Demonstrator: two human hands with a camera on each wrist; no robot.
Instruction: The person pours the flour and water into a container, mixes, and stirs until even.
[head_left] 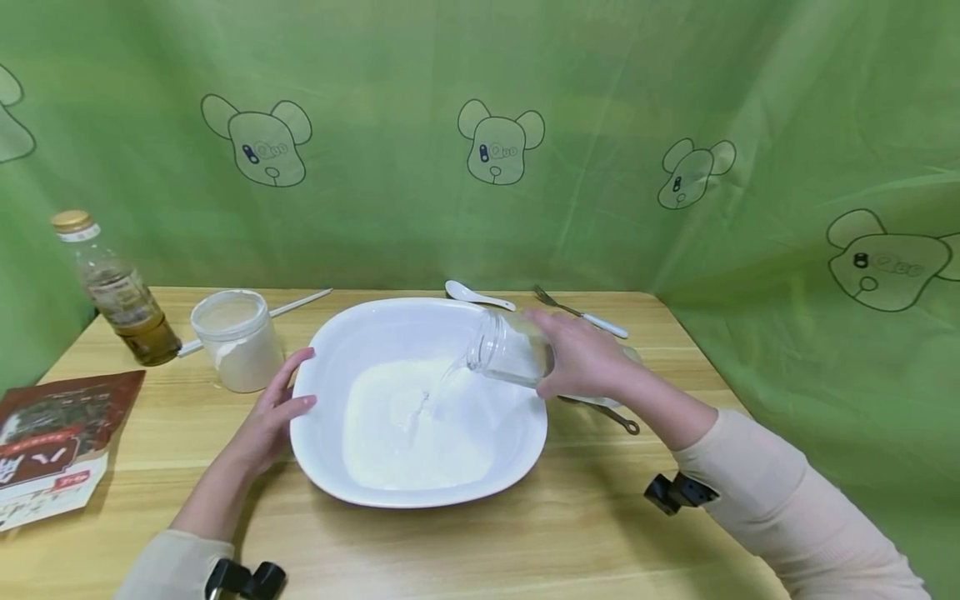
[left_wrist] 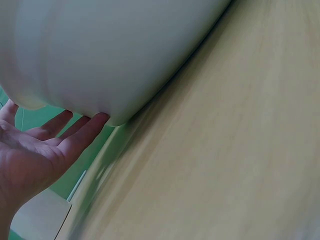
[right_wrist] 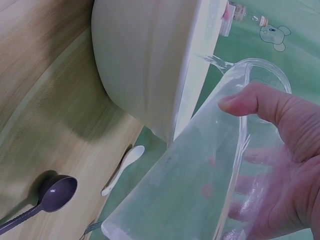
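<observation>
A large white basin (head_left: 420, 494) stands mid-table with a layer of white powder (head_left: 412, 425) in it. My left hand (head_left: 273, 421) holds the basin's left side, thumb and a finger at the rim. Its other fingers (left_wrist: 85, 132) lie against the outer wall in the left wrist view. My right hand (head_left: 588, 354) grips a clear glass jar (head_left: 513, 350), tilted over the basin's right part. A thin stream of clear liquid (head_left: 442, 385) runs from its mouth onto the powder. In the right wrist view the thumb and fingers wrap the glass jar (right_wrist: 185, 165).
A tub of white powder (head_left: 243, 354), a bottle of brown liquid (head_left: 123, 300) and a printed pouch (head_left: 56, 450) stand or lie left. Behind the basin are a white spoon (head_left: 480, 297) and a fork (head_left: 585, 315). A dark ladle (right_wrist: 57, 194) lies right of it.
</observation>
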